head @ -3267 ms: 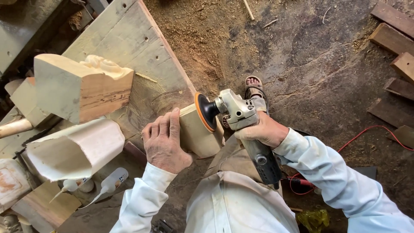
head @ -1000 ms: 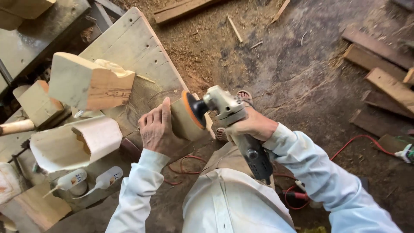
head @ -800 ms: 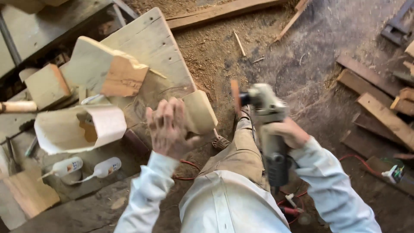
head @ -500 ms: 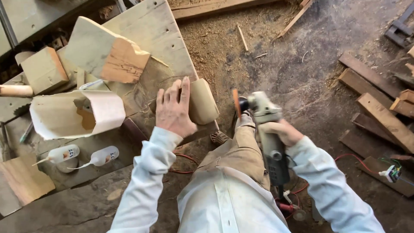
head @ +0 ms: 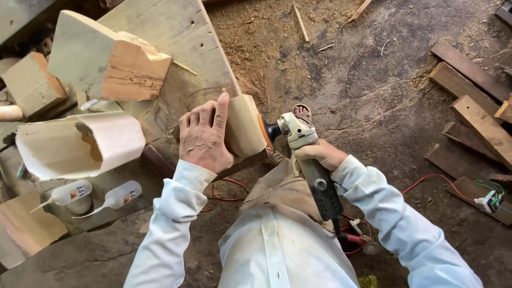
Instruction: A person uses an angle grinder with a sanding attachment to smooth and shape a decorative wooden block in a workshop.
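Plank tabletop, big carved block well left. Rounded wood block stands at the tabletop's near edge, long axis roughly upright. Left hand lies flat on its left face, pressing, not clenched. Right hand grasps angle sander; orange disc touches the block's right face. Contact patch hidden edge-on.

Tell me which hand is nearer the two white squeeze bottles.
Left. The left hand rests on a pale wooden block, above-right of the white squeeze bottles; the right hand grips a grey sander, farther right.
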